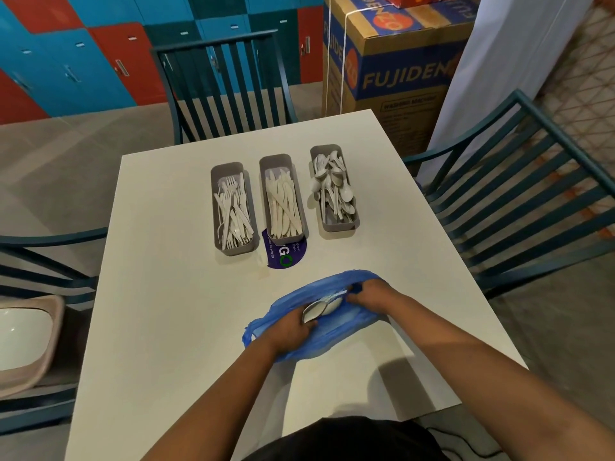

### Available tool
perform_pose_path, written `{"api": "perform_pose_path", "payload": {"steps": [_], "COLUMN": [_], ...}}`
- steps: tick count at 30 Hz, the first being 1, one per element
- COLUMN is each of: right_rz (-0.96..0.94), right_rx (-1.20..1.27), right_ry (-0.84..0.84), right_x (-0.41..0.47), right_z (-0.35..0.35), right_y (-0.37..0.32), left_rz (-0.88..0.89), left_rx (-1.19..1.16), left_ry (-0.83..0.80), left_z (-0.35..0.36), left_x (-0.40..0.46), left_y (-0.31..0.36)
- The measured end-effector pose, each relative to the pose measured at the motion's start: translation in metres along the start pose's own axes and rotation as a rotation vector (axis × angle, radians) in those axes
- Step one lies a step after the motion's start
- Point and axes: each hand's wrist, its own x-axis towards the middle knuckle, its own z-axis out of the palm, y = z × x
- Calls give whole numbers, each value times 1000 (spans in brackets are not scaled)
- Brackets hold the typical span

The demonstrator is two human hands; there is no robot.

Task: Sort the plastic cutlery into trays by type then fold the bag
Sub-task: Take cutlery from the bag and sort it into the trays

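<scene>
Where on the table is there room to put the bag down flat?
Bare table lies left of the bag and the fork tray, and right of the spoon tray. The near edge between the arms is bare too. It is crowded around the trays, the knife tray and the sticker.

**A shared break or canteen room with lockers**

The far wall is lined with lockers [100,54] in red and blue, each door with a small handle and label slot. A white worktop [166,294] stands on a grey tiled floor, ringed by teal slatted chairs [229,84]. A big cardboard appliance carton [392,78], printed "FUJIDEN" and "washing machine" and strapped with cord, is stored against a pale curtain [512,54]. A purple "clean as you go" sticker [286,256] lies on the worktop.
</scene>
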Motion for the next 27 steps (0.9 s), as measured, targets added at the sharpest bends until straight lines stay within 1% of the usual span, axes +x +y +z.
{"api": "perform_pose_path", "payload": {"steps": [3,5,6,7,8,9,10,11,12,13,15,17,19,22,24,26,27], "right_rz": [2,30,66,111,161,214,228,209,174,137,87,47,20,39,76,68,22], "right_rx": [-120,-223,-272,-312,-358,-381,-398,-396,-393,-395,-374,-330,-319,-438,-545,-564,-531], "right_ry": [5,6,-2,-16,-29,-48,-71,-83,-87,-78,-51,-41,-64,-131,-215,-258,-244], "right_x": [1,-2,-1,1,1,0,0,1,2,1,-3,-5,-6,-2,-2,-5,-9], "right_z": [-1,-3,-3,-4,-5,-6,-8,-9,-10,-11,-10,-11,-12,-13,-16,-21,-25], "right_y": [-2,-8,-12,-16,-22,-27,-29,-28,-25,-22,-15,-10,-11,-19,-33,-48,-56], "left_rz": [40,42,-17,-14,-57,-286,-257,9,118,185,283,279,204,113,21,-77,-117], "left_rx": [-23,-30,-81,-41,107,131,83,2,-84,-240,-402,-493,-648,-994,-1210,-1344,-1398], "left_ry": [56,34,41,-59,-73,-222,-169,-60,21,75,86,54,32,82,137,192,209], "left_z": [-6,-10,-4,-1,-7,-16,-12,-3,-6,-23,-44,-48,-53,-59,-63,-66,-67], "left_x": [-6,-6,-1,-5,-16,-11,-8,-4,5,-5,-12,-9,-8,-9,-7,-3,-2], "left_y": [2,2,7,3,-7,3,2,-5,10,33,39,43,50,51,56,59,62]}}
